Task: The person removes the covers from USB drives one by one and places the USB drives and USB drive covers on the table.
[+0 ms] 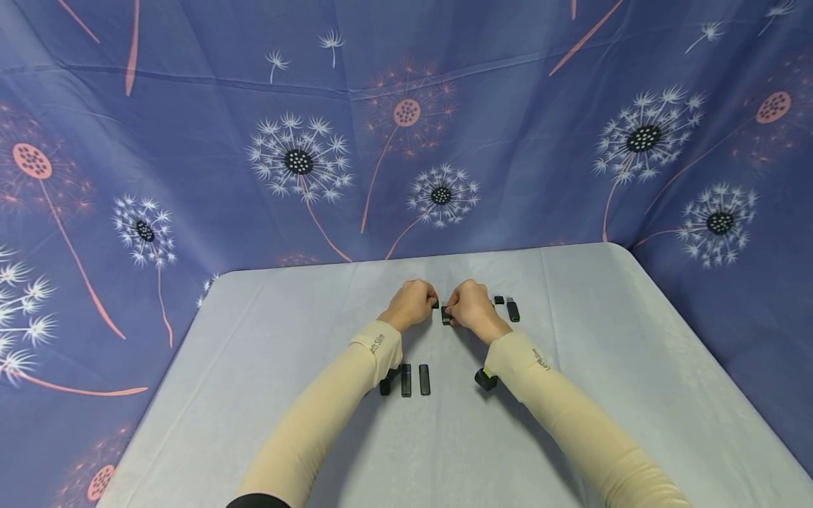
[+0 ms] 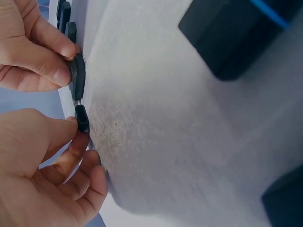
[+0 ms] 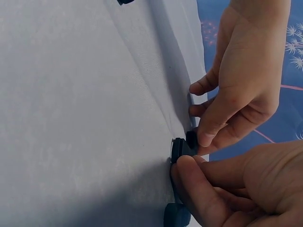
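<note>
Near the back edge of the table, my left hand (image 1: 411, 302) pinches a small black cap (image 2: 82, 117) between thumb and index finger. My right hand (image 1: 473, 305) holds the body of a black USB stick (image 1: 446, 315) between thumb and fingers. In the left wrist view the cap sits close to the stick's end, with a bit of metal connector (image 2: 78, 102) showing between them. To the right of my right hand lies an uncapped USB stick (image 1: 513, 310), its loose cap (image 1: 499, 300) beside it. Something dark next to my right hand is mostly hidden.
Closer to me, black USB sticks (image 1: 406, 380) lie in a row, partly covered by my left sleeve (image 1: 375, 349). A black wrist camera (image 1: 485, 379) hangs under my right cuff. The pale cloth-covered table (image 1: 597, 423) meets a blue dandelion-patterned curtain (image 1: 508, 204) at the back.
</note>
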A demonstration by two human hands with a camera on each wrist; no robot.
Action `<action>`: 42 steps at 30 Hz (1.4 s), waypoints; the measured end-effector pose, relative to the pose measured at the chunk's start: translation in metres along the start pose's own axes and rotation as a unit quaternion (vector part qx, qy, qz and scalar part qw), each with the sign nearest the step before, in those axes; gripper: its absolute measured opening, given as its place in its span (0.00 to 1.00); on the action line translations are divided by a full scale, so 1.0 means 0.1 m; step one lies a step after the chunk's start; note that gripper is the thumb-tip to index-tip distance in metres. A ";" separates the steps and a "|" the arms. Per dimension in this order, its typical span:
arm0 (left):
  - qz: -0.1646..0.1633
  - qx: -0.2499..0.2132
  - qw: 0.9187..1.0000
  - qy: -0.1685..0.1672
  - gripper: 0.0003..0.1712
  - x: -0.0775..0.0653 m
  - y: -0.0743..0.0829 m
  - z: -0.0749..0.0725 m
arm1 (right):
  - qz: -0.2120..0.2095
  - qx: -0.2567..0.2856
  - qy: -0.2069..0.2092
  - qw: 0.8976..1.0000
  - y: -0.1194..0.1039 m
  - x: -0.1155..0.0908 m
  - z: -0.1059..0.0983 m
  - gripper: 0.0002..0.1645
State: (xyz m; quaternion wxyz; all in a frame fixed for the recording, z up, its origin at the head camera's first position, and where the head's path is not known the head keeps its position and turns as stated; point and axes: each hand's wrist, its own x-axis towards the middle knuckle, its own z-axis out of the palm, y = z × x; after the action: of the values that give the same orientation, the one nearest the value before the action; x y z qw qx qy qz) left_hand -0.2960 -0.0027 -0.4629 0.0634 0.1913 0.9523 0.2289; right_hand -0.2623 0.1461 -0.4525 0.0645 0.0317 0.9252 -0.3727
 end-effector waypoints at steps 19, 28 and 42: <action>0.035 -0.055 0.998 -0.009 0.14 -0.16 -0.17 -0.12 | -0.034 0.026 0.013 0.999 0.08 -0.21 -0.13 0.06; 0.062 -0.057 0.996 -0.013 0.15 -0.35 -0.32 -0.22 | -0.086 0.003 0.013 0.996 0.14 -0.45 -0.23 0.07; 0.081 -0.051 0.994 -0.047 0.20 -0.79 -0.30 -0.43 | -0.205 -0.062 0.023 0.976 0.17 -0.85 -0.30 0.07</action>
State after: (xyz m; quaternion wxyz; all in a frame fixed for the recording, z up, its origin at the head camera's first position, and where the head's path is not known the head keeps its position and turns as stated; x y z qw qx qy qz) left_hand -0.2427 -0.0763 -0.4362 0.0992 0.2748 0.9168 0.2724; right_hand -0.1793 0.1786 -0.4303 -0.0330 -0.1542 0.9345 -0.3191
